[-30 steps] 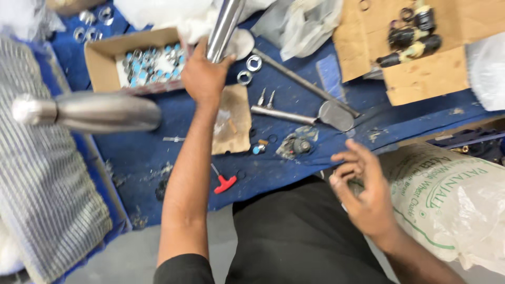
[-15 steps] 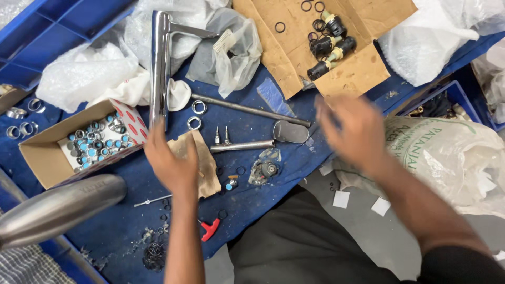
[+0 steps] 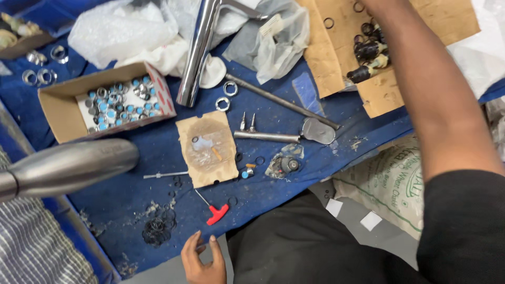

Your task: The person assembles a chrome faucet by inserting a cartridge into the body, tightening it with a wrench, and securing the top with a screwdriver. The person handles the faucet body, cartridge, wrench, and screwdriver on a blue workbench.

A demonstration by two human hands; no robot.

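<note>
A person's right arm stretches to one o'clock, over the torn brown cardboard sheet (image 3: 336,63) bearing small black cartridge fittings (image 3: 368,52); the right hand is cut off by the frame's top edge, so its grip cannot be told. The left hand (image 3: 202,263) rests at six o'clock by the near edge of the blue-covered bench (image 3: 131,210), fingers loosely spread, holding nothing, just below a red-handled T-shaped key (image 3: 216,213). The step appears to be fetching a fitting from the cardboard. A polished chrome tap spout (image 3: 197,55) lies at twelve o'clock; an open cardboard box of blue-and-silver rings (image 3: 105,100) sits at ten o'clock, amid crumpled plastic bags (image 3: 115,34).
</note>
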